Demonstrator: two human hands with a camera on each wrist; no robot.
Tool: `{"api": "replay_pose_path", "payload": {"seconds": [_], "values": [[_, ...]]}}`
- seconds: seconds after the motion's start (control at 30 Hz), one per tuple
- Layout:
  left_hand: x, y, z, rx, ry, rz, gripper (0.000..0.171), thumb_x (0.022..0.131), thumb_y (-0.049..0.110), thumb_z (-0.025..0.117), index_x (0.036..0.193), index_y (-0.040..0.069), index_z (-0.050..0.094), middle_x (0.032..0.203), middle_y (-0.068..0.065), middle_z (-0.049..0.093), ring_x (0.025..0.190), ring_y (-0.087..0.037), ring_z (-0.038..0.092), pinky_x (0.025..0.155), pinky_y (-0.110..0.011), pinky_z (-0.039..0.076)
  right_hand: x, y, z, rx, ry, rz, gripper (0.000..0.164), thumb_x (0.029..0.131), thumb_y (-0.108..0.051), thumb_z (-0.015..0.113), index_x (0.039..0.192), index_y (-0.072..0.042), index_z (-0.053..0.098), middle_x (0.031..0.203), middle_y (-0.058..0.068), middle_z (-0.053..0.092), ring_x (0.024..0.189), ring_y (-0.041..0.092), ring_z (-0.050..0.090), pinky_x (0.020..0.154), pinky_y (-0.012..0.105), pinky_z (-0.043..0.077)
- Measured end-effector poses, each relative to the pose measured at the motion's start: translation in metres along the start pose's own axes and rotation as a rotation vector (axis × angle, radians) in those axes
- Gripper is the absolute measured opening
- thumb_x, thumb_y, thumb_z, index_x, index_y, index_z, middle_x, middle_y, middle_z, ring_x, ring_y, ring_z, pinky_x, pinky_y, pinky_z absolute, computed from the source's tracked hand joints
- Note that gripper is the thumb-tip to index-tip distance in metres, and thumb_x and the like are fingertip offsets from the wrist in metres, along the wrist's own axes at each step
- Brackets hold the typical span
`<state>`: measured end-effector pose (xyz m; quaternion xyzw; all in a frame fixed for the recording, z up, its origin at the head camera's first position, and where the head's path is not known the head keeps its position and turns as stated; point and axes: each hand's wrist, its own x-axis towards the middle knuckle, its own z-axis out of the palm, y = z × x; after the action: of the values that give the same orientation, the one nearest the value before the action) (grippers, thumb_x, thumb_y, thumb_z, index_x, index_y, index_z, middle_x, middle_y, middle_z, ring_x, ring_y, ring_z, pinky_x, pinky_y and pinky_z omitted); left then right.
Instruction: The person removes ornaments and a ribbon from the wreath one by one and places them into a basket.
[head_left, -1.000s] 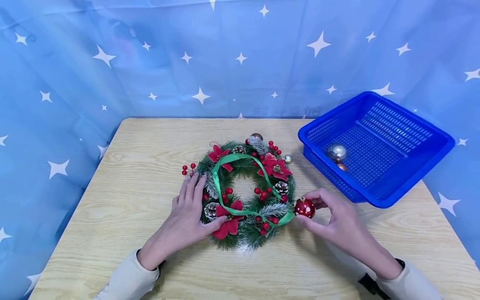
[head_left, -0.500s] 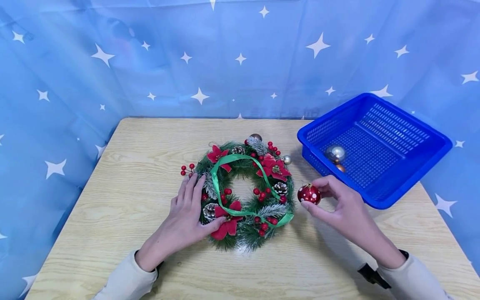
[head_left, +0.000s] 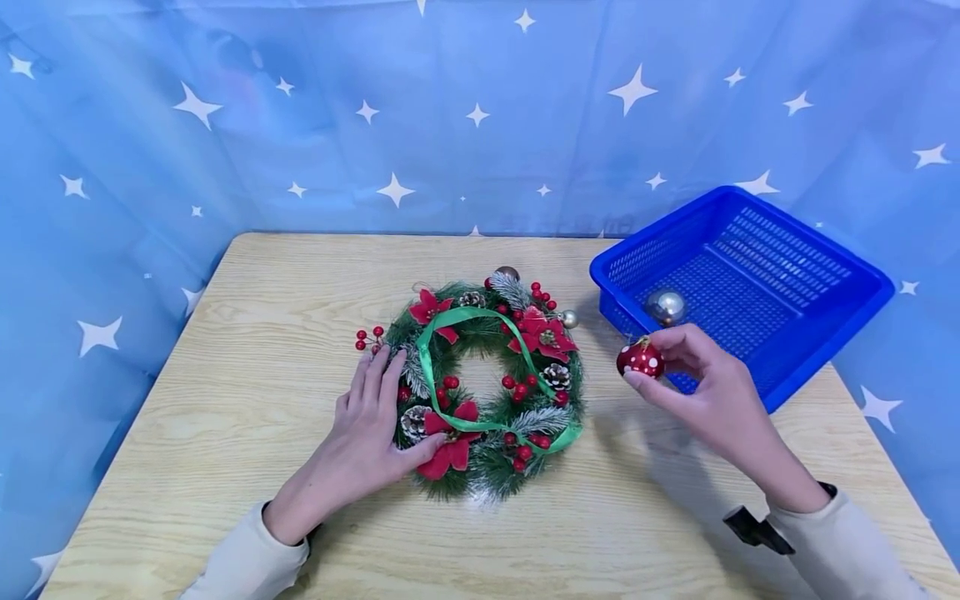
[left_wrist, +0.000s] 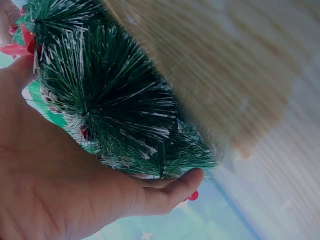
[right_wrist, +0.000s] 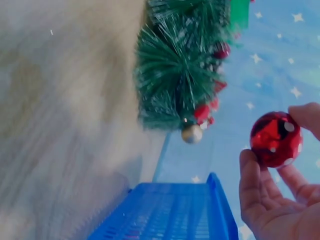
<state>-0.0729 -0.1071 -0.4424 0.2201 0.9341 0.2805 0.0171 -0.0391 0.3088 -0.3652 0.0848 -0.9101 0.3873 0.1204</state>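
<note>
Right hand [head_left: 708, 379]: fingers pinching red bauble [head_left: 639, 362] with white dots, thumb at its near side. Bauble in air above worktop [head_left: 262, 333], right of wreath [head_left: 495, 479], near blue basket [head_left: 813, 232]. Left hand [head_left: 367, 429]: fingers apart from thumb, resting on wreath's left side, thumb tip at near red flower [head_left: 454, 458]. Green ribbon [head_left: 424, 358] looped over wreath. Bauble and right hand hide part of basket's near-left wall. Silver ball [head_left: 666, 307] inside basket, toward left. Blue starry backdrop [head_left: 480, 158] at far side.
</note>
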Motion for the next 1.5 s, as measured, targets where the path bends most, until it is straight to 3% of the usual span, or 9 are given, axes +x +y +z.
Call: {"api": "replay_pose_path", "payload": {"seconds": [0.37, 0.63, 0.97, 1.37, 1.5], "values": [[0.001, 0.0, -0.001, 0.017, 0.003, 0.01, 0.117, 0.092, 0.059, 0.081, 0.174, 0.007, 0.014, 0.177, -0.022, 0.014, 0.162, -0.05, 0.009, 0.107, -0.084, 0.032, 0.013, 0.025, -0.025, 0.056, 0.031, 0.145, 0.039, 0.098, -0.009, 0.084, 0.132, -0.005, 0.064, 0.112, -0.002, 0.071, 0.094, 0.007, 0.069, 0.081, 0.011, 0.053], [0.001, 0.0, -0.001, 0.015, 0.007, 0.007, 0.117, 0.092, 0.059, 0.081, 0.174, 0.007, 0.014, 0.178, -0.022, 0.014, 0.161, -0.053, 0.012, 0.106, -0.083, 0.033, 0.023, 0.042, -0.041, 0.081, 0.051, 0.243, 0.035, 0.102, -0.015, 0.08, 0.131, -0.01, 0.062, 0.113, -0.009, 0.069, 0.096, 0.002, 0.069, 0.083, 0.01, 0.053], [-0.003, -0.002, -0.001, 0.015, 0.008, 0.001, 0.117, 0.093, 0.058, 0.08, 0.174, 0.007, 0.013, 0.177, -0.023, 0.014, 0.16, -0.053, 0.013, 0.106, -0.083, 0.032, 0.041, 0.068, -0.056, 0.019, -0.014, 0.322, 0.036, 0.105, -0.027, 0.077, 0.132, -0.01, 0.061, 0.11, -0.017, 0.067, 0.094, 0.002, 0.064, 0.076, 0.012, 0.051], [-0.002, -0.001, 0.001, 0.016, 0.0, -0.007, 0.117, 0.093, 0.058, 0.08, 0.174, 0.007, 0.013, 0.178, -0.022, 0.013, 0.161, -0.053, 0.012, 0.107, -0.083, 0.032, 0.066, 0.084, -0.063, -0.046, -0.149, 0.4, 0.05, 0.108, -0.039, 0.072, 0.136, 0.0, 0.057, 0.114, -0.003, 0.067, 0.096, 0.003, 0.062, 0.078, 0.016, 0.048], [-0.001, -0.001, 0.001, 0.015, 0.0, -0.005, 0.117, 0.093, 0.058, 0.081, 0.174, 0.007, 0.014, 0.178, -0.023, 0.014, 0.161, -0.053, 0.013, 0.108, -0.084, 0.031, 0.068, 0.089, -0.066, -0.077, -0.187, 0.44, 0.053, 0.108, -0.042, 0.07, 0.137, 0.001, 0.056, 0.119, 0.008, 0.068, 0.1, 0.01, 0.061, 0.083, 0.027, 0.048]]}}
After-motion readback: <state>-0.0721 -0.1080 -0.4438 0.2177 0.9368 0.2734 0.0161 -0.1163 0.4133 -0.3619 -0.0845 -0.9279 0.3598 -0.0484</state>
